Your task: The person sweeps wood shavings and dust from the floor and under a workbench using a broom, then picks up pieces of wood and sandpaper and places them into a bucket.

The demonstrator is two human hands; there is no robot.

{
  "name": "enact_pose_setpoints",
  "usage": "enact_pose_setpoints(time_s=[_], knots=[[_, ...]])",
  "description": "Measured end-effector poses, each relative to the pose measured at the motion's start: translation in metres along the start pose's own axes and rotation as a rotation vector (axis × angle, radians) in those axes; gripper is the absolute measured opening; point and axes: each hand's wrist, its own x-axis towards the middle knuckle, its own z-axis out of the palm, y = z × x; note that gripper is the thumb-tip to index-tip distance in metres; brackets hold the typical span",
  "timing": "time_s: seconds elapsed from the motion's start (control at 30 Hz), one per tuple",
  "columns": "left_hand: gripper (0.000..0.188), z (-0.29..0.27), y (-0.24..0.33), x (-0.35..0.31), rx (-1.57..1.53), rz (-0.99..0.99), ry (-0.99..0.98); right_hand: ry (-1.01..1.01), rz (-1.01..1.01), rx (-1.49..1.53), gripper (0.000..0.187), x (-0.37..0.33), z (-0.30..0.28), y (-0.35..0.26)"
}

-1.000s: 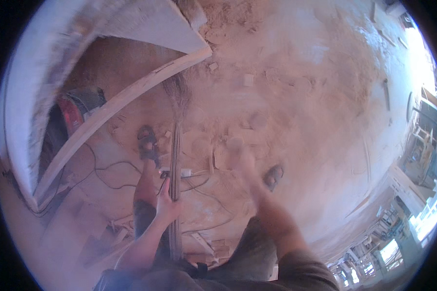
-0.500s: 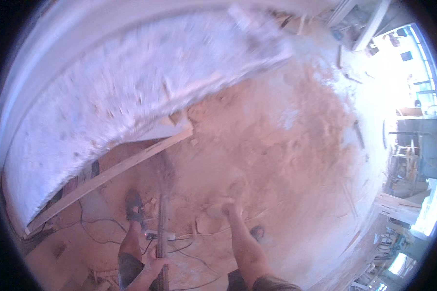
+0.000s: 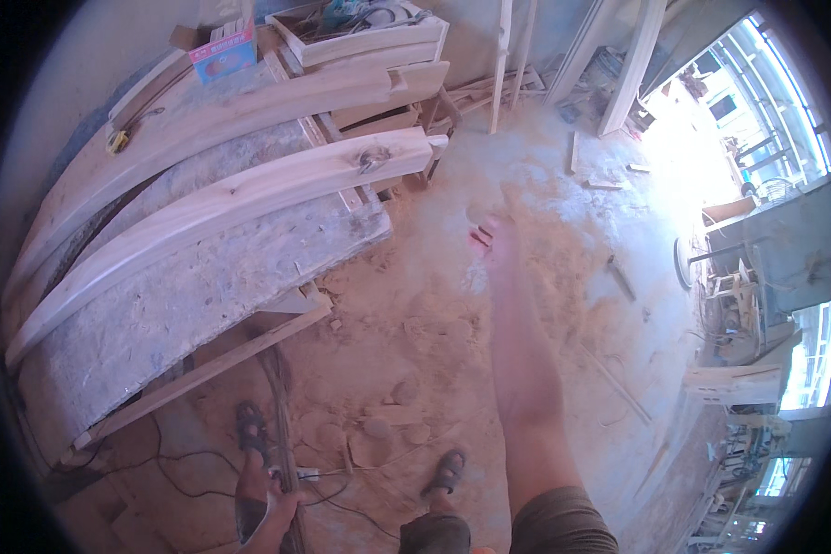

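Note:
Low at the left, my left hand is closed round a long, narrow grey-brown pole. The pole slants toward the workbench; its far end is hard to make out. My right arm stretches forward over the dusty floor, beyond the bench's corner. At its end my right hand has its fingers curled, with a small dark red bit showing at them; what it is I cannot tell. On the bench lie two long curved wooden beams, the nearer beam and the farther beam.
Sawdust covers much of the floor. Cables run near my feet. At the back are a pink-and-blue box, a wooden tray of tools and a yellow tape measure. Loose wood strips lie to the right.
My right hand has moved from low near my legs to far forward. The view has shifted, bringing the curved beams, box and tray into sight. My left hand still grips the pole.

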Motion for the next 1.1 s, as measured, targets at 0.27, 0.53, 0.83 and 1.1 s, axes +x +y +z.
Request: enact_pose_setpoints(time_s=[0.27, 0.53, 0.83, 1.1], knots=[[0.018, 0.014, 0.049, -0.006, -0.331, -0.368, -0.148, -0.219, 0.263, -0.317, 0.015, -0.171, -0.181, 0.250], [0.030, -0.012, -0.015, 0.002, -0.295, -0.371, -0.212, -0.889, 0.549, -1.500, 0.021, -0.485, -0.355, 0.411], [0.061, -0.014, 0.067, -0.056, 0.093, -0.303, -0.067, -0.022, 0.957, -0.539, 0.042, -0.440, -0.334, 0.426], [0.059, -0.005, 0.039, 0.020, -0.209, -0.279, 0.008, -0.001, 0.289, -1.367, 0.064, -0.287, -0.334, 0.539]])
